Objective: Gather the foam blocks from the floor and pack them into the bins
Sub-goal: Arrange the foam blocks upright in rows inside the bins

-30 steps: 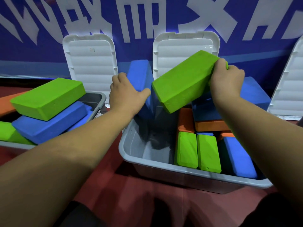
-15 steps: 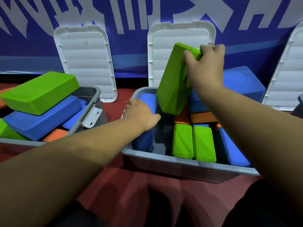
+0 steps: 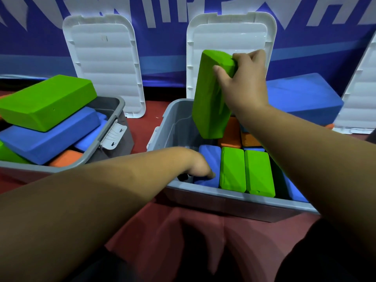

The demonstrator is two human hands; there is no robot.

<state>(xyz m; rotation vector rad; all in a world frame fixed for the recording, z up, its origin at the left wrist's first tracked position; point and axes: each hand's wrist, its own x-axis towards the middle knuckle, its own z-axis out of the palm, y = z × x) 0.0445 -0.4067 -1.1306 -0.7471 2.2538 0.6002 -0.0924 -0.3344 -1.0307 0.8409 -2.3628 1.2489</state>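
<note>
Fingers (image 3: 241,57) of right hand (image 3: 244,82) grip green foam block (image 3: 211,98) upright for slotting into grey plastic bin (image 3: 234,197); those of left hand (image 3: 200,166) hidden.

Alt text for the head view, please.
The right hand holds a green foam block nearly upright over the grey bin, while the left hand touches a blue block packed inside beside two green blocks. A second bin, heaped with blocks, sits to the left.
</note>
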